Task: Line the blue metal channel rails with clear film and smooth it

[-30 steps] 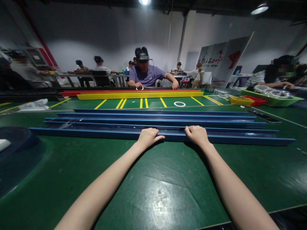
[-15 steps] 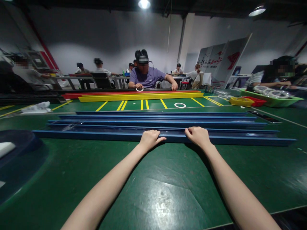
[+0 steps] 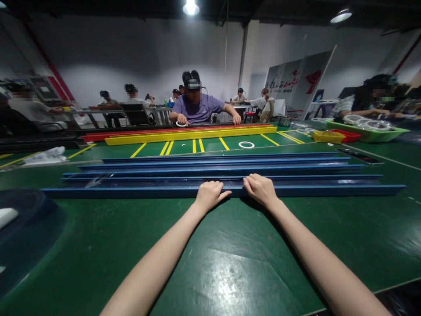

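Note:
Several long blue channels lie side by side across the green table (image 3: 204,254). The nearest blue channel (image 3: 131,192) runs almost the full width of the view. My left hand (image 3: 210,193) grips its near wall just left of the middle, fingers curled over the top edge and thumb pointing right along the front. A short way to the right, my right hand (image 3: 259,188) is closed over the same wall, with its fingertips hidden inside the channel. Clear film (image 3: 100,179) shows at the left part of the channels.
Beyond lie a yellow channel (image 3: 190,134), a red one and a white ring (image 3: 246,145). A phone (image 3: 360,156) and a green tray (image 3: 381,135) with rings stand right. A dark blue round object (image 3: 29,237) is left. A person in purple (image 3: 200,107) sits opposite.
My right hand has moved left along the channel, closer to my left hand, which has shifted slightly right. The view has shifted a little. The person opposite has moved a white ring slightly left.

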### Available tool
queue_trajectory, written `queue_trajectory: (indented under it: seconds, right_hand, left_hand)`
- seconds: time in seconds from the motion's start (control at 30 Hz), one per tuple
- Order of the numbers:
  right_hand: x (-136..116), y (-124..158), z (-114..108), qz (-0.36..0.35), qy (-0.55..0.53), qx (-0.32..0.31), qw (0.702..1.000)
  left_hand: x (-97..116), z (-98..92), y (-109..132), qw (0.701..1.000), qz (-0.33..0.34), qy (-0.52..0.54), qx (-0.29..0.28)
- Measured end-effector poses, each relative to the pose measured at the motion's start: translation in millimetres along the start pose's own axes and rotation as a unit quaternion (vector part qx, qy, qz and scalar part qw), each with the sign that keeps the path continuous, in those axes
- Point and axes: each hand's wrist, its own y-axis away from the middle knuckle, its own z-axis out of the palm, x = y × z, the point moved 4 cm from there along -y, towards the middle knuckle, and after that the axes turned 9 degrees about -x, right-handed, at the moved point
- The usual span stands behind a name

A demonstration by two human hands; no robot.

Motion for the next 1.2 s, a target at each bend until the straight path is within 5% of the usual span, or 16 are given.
queue_trajectory:
  seconds: [0.33,1.2]
  right_hand:
    - [-20.4,-6.3,12.5,0.025,0.001,0.074,0.997]
    - [3.8,-2.9,11.8,0.072,0.021,-0.004,0.997]
  left_hand:
    - [1.0,-1.0,-0.1,1.0,-0.006,0.005,0.003]
    - [4.3,-5.2,2.5,1.0,0.0,-0.01,0.005]
